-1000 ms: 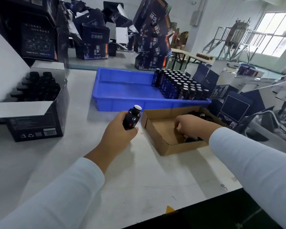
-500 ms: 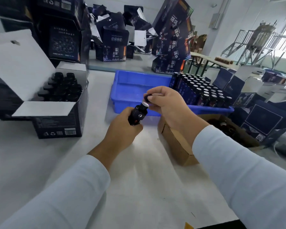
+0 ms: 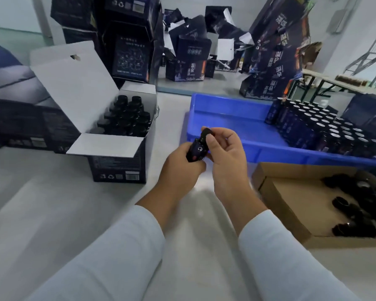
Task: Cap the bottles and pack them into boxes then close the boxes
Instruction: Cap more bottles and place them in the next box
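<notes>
My left hand (image 3: 180,168) grips a small dark bottle (image 3: 197,149) above the table's middle. My right hand (image 3: 226,153) pinches a black cap (image 3: 206,133) at the bottle's top. To the left stands an open dark box (image 3: 117,161) with several capped bottles (image 3: 128,116) inside, its white flaps raised. A blue tray (image 3: 230,111) behind my hands holds several uncapped bottles (image 3: 326,127) at its right end. A shallow cardboard box (image 3: 291,205) at the right contains several loose black caps (image 3: 354,211).
Stacks of dark printed boxes (image 3: 130,40) stand behind the open box, and more lean at the back (image 3: 276,51). Another dark box (image 3: 15,109) lies at the far left. The pale table (image 3: 52,213) stretches toward me. A folding table (image 3: 326,81) stands far right.
My right hand left the cardboard box with a cap and brought it onto the bottle in my left hand. The cap now covers the bottle's silver mouth. The view has swung left.
</notes>
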